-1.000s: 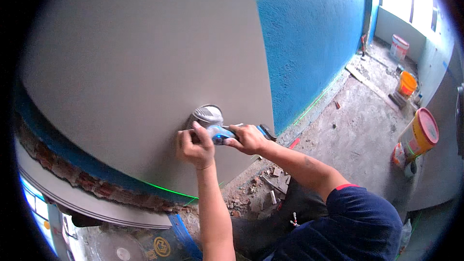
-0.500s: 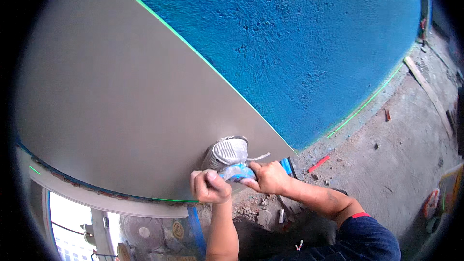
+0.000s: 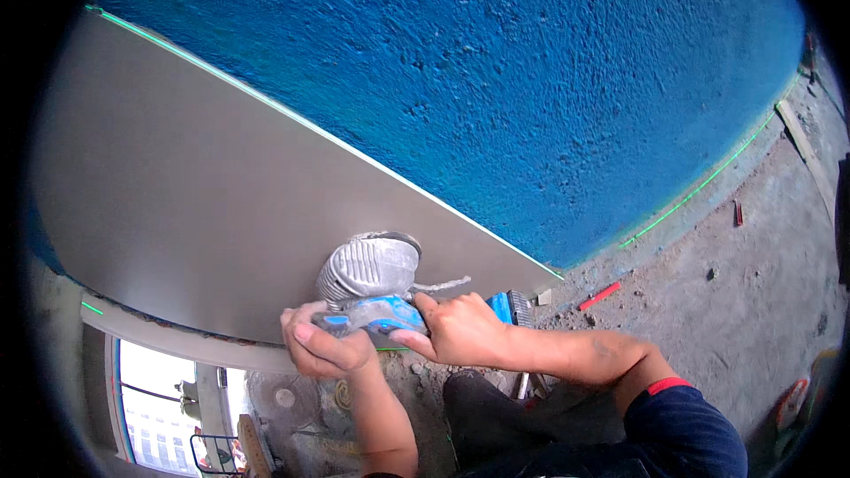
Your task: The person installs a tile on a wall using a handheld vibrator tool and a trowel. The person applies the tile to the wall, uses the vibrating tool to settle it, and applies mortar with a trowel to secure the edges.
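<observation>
A blue and grey tile vibrator with a dusty, ribbed round suction base rests against a large grey tile on the wall, near its lower edge. My right hand is wrapped around its handle, and a blue-and-black block, apparently the battery, sticks out past that wrist. At the tool's other end, my left hand curls its fingers around the body. From beside the base a short whitish cord juts out. Above the tile's slanting top edge, marked by a green laser line, spreads the rough blue wall.
Rubble lies on the concrete floor at the right, with a red stick, a small red object and a long wooden strip by the wall base. A bright opening shows at lower left.
The tile vibrator and both hands have shifted left along the tile, away from its right corner. My left fingers now wrap further around the tool's end. The view has turned somewhat.
</observation>
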A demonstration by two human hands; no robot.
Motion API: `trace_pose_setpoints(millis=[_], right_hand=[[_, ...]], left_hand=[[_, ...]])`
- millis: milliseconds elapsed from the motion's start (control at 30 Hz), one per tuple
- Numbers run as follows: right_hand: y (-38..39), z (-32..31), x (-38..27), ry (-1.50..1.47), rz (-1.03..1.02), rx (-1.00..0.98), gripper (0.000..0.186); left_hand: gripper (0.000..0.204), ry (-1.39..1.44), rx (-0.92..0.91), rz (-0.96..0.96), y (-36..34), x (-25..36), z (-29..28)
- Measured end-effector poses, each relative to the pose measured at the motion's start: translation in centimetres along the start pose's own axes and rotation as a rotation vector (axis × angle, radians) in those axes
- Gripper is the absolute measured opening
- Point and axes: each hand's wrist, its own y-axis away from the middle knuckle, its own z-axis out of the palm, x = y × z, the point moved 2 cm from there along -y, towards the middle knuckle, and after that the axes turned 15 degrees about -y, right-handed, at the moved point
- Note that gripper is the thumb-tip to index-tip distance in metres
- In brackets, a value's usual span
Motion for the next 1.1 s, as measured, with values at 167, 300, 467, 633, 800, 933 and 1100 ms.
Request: trace_pose_setpoints(millis=[167, 300, 467, 633, 800, 933, 1100], right_hand=[[-1.2, -0.6, -1.8, -0.019, -0.039, 0.022, 0.06], [-1.4, -1.4, -3.5, -0.059, -0.054, -0.005, 0.06], [-1.0, -3.0, -4.0, -0.107, -0.11, 0.033, 0.061], [-2.2, -4.3, -7.2, -0.14, -0.207, 0.088, 0.06], [-4.1, -5.8, -11.2, -0.143, -0.244, 0.097, 0.06], [-6.0, -6.8, -15.0, -0.116, -0.26, 0.1, 0.063], [-7.3, -8.0, -20.0, -0.04, -0.243, 0.082, 0.072]], left_hand=[[0.041, 0.064, 0.093, 0.0, -2.6, 0.8, 0.3], [0.038, 0.069, 0.234, -0.006, -4.1, 1.9, -0.3], [0.037, 0.123, 0.322, 0.023, -4.8, 3.3, 0.0], [0.037, 0.174, 0.36, 0.03, -9.0, 5.0, -0.7], [0.037, 0.281, 0.378, 0.046, -13.6, 5.9, -1.3], [0.036, 0.275, 0.453, 0.022, -17.8, 6.2, -1.7], [0.034, 0.249, 0.452, 0.068, -22.1, 6.7, -3.3]])
